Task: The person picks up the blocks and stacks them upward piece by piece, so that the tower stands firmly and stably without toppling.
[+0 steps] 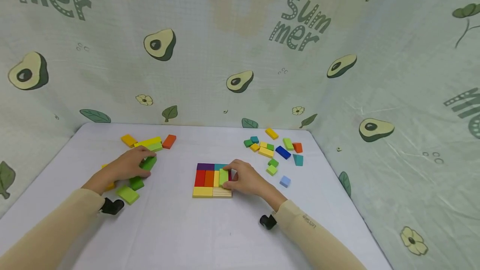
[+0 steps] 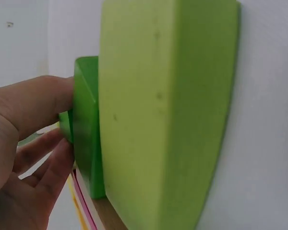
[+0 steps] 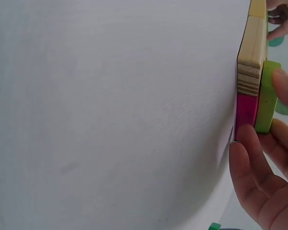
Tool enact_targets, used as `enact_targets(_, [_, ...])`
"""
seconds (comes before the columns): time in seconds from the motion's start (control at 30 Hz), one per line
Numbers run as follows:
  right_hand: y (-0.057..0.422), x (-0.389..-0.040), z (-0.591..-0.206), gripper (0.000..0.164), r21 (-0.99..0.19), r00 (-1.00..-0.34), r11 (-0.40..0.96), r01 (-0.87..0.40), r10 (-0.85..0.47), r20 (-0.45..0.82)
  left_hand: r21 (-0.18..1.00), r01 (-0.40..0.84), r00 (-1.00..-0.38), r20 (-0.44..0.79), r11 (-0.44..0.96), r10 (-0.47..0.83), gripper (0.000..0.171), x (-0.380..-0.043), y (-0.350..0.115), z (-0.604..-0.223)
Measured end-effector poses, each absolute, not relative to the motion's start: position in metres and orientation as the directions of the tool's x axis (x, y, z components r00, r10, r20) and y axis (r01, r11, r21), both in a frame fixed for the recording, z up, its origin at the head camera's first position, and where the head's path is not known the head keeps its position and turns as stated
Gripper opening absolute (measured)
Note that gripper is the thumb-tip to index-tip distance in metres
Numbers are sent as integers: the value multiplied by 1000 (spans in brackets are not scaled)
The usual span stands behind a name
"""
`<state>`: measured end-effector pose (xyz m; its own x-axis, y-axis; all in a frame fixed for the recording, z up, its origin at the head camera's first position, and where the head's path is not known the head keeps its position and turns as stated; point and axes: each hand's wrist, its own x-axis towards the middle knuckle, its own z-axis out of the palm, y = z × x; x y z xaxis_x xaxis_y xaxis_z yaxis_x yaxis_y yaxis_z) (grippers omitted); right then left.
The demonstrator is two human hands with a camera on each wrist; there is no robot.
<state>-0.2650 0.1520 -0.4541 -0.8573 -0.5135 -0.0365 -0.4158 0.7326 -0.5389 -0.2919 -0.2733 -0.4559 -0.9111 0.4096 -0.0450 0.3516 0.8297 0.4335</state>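
My left hand (image 1: 129, 165) pinches a green block (image 1: 148, 163) between thumb and fingers, among loose blocks on the left. Near its wrist lie another green block (image 1: 136, 183) and a light green block (image 1: 128, 195), which looms large in the left wrist view. At the table's middle is a flat square of fitted blocks (image 1: 203, 191) in purple, teal, red, orange, yellow, magenta and striped wood. On its right part, my right hand (image 1: 245, 178) grips a light green block (image 1: 223, 177). In the right wrist view, that light green block (image 3: 268, 98) stands above the magenta block (image 3: 246, 112).
Behind the left hand lie a yellow block (image 1: 128, 140) and an orange-red block (image 1: 169, 141). Several loose blocks are scattered at the right, including a dark blue block (image 1: 283, 152) and a light blue block (image 1: 285, 181). A printed cloth hangs around the white table (image 1: 180, 236).
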Motion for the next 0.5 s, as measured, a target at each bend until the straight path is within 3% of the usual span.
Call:
enact_targets(0.27, [151, -266, -454, 55, -537, -857, 734, -415, -514, -39, 452, 359, -877, -136, 816, 461, 75, -283, -262, -445])
enact_targets(0.5, [152, -266, -454, 55, -540, -860, 737, -407, -509, -45, 491, 383, -856, -129, 783, 500, 65, -280, -256, -443])
